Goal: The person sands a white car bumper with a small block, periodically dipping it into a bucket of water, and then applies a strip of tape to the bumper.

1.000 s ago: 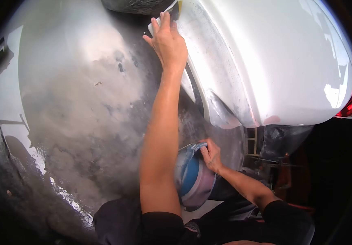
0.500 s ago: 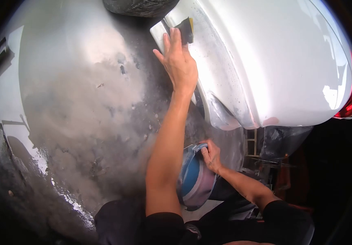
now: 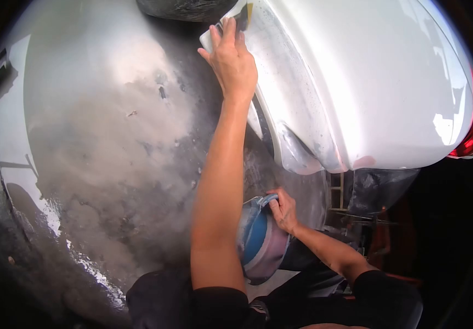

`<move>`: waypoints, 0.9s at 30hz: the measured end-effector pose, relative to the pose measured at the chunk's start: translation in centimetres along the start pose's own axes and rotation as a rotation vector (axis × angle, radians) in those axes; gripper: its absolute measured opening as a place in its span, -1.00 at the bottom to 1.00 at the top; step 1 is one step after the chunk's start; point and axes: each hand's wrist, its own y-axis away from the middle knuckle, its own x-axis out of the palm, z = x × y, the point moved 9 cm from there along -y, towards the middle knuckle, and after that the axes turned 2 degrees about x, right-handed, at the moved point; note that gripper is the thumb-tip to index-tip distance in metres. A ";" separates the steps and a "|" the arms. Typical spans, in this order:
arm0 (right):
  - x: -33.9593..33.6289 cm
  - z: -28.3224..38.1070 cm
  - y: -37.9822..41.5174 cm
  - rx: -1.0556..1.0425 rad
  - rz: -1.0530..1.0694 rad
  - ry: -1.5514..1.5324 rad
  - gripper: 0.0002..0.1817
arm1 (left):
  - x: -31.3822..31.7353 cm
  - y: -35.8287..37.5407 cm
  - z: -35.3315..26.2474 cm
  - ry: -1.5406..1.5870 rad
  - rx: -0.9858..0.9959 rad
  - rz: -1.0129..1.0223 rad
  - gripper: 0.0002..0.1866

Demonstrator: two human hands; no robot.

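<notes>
My left hand (image 3: 235, 66) reaches up to the lower edge of a white car bumper (image 3: 285, 71). Its fingers are bent over a black sanding block (image 3: 241, 19) with a yellowish face, which lies against the bumper near the wheel. The fingers hide part of the block. Lower down, my right hand (image 3: 284, 211) is closed on the rim of a bucket (image 3: 269, 252) by my legs. The bucket is tilted, with blue and pinkish tones on it and a greyish-blue rim.
A dark tyre (image 3: 190, 8) stands at the top, beside the bumper's end. A red tail light (image 3: 469, 137) is at the far right. Below the bumper hangs a dark flap (image 3: 381, 189). The concrete floor (image 3: 110, 164) is stained and dusty, with white patches at left.
My left hand and the sanding block have slid up along the bumper and slightly left, towards the tyre. My right hand and the bucket have stayed in place.
</notes>
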 end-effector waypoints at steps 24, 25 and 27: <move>0.2 0.1 1.4 -0.004 0.007 -0.009 -0.54 | 0.2 2.1 0.6 -0.137 0.125 -0.060 -0.53; 0.0 0.0 0.4 -0.032 -0.006 -0.019 -0.58 | 0.5 2.1 0.2 -0.161 0.138 -0.070 -0.52; 0.1 -0.1 0.9 -0.010 0.003 -0.047 -0.58 | 0.6 3.3 0.3 -0.169 0.133 -0.038 -0.53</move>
